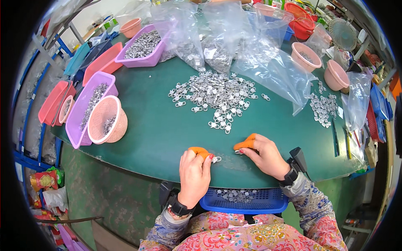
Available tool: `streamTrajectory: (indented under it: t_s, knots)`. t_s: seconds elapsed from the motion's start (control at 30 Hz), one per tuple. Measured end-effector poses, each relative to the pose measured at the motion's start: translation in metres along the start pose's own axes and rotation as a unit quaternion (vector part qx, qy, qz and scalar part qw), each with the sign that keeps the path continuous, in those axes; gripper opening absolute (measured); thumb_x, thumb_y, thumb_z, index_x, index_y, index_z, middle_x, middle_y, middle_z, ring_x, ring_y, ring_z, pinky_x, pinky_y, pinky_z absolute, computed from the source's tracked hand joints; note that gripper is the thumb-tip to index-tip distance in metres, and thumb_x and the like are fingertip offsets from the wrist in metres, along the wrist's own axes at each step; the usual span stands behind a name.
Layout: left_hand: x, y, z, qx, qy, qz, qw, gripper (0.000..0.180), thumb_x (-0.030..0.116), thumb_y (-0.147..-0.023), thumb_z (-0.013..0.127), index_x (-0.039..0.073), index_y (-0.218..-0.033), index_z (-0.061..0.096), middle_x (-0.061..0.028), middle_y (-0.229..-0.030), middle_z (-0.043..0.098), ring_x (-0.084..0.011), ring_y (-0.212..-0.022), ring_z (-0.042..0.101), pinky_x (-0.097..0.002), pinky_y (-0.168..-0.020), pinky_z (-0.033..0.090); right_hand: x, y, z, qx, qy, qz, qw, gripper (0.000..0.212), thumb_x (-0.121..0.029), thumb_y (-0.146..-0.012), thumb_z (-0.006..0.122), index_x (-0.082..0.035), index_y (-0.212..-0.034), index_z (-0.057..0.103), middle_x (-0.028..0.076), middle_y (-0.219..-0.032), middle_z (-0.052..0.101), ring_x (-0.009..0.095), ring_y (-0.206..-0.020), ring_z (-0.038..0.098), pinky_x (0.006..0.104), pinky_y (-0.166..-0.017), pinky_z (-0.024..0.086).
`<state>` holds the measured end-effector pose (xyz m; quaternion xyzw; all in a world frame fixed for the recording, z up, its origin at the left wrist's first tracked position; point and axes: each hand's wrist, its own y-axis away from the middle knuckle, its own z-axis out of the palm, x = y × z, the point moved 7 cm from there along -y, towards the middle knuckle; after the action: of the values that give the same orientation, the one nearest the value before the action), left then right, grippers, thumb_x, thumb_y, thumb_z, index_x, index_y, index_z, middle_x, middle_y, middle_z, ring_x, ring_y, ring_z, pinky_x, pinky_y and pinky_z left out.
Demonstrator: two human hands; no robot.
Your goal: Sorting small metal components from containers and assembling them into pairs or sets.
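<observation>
My left hand (194, 173), with an orange finger cover on one finger, pinches a small silver looped metal piece (216, 159) near the table's front edge. A little to the right, my right hand (263, 157), also wearing an orange cover, is closed on a small silver metal part (238, 152); the fingers hide most of that part. The two hands are apart. Beyond them, a loose pile of similar looped metal pieces (213, 94) spreads over the green table (159, 121). Below the table edge, a blue plastic basket (268, 196) in front of me contains more such pieces.
Purple bins (74, 119) and a pink mesh basket (119, 125) with metal parts stand at left. Clear plastic bags (268, 75) lie behind the pile. On the right are flat metal pieces (322, 109), pink tubs (336, 75) and a dark slim tool (336, 138).
</observation>
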<state>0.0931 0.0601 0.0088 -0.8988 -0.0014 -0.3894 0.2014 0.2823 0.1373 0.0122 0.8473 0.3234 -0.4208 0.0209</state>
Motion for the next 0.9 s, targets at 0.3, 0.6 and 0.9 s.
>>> streamTrajectory:
  t_s: [0.3,0.6,0.9]
  knots:
    - [0.002,0.000,0.000,0.004,-0.014,0.002,1.000,0.015,0.010,-0.094,0.066,-0.003,-0.086,0.065,-0.0152,-0.088,0.057,-0.0348,-0.085,0.054,-0.0435,-0.075,0.043,0.000,0.000,-0.002,-0.011,-0.030,0.025,0.999,0.014,-0.013,-0.092,0.070,-0.009,-0.103,0.077,0.009,-0.086,0.062,0.026,-0.079,0.060,0.0368,-0.071,0.049]
    - [0.014,-0.004,0.005,-0.013,0.008,0.003,1.000,0.013,0.011,-0.094,0.066,-0.001,-0.088,0.067,-0.0137,-0.087,0.058,-0.0333,-0.085,0.054,-0.0434,-0.076,0.042,-0.043,0.000,0.002,0.019,0.056,-0.119,0.991,0.035,-0.022,-0.081,0.081,-0.010,-0.113,0.073,0.010,-0.108,0.061,0.029,-0.100,0.057,0.0402,-0.085,0.049]
    - [0.020,-0.002,0.024,-0.073,0.192,-0.050,0.977,0.018,0.014,-0.099,0.060,-0.002,-0.096,0.068,-0.0131,-0.087,0.059,-0.0324,-0.084,0.055,-0.0409,-0.077,0.043,-0.002,0.010,0.004,-0.015,-0.228,0.143,0.963,0.017,-0.009,-0.096,0.069,0.003,-0.108,0.073,0.007,-0.090,0.075,0.011,-0.079,0.067,0.0255,-0.071,0.053]
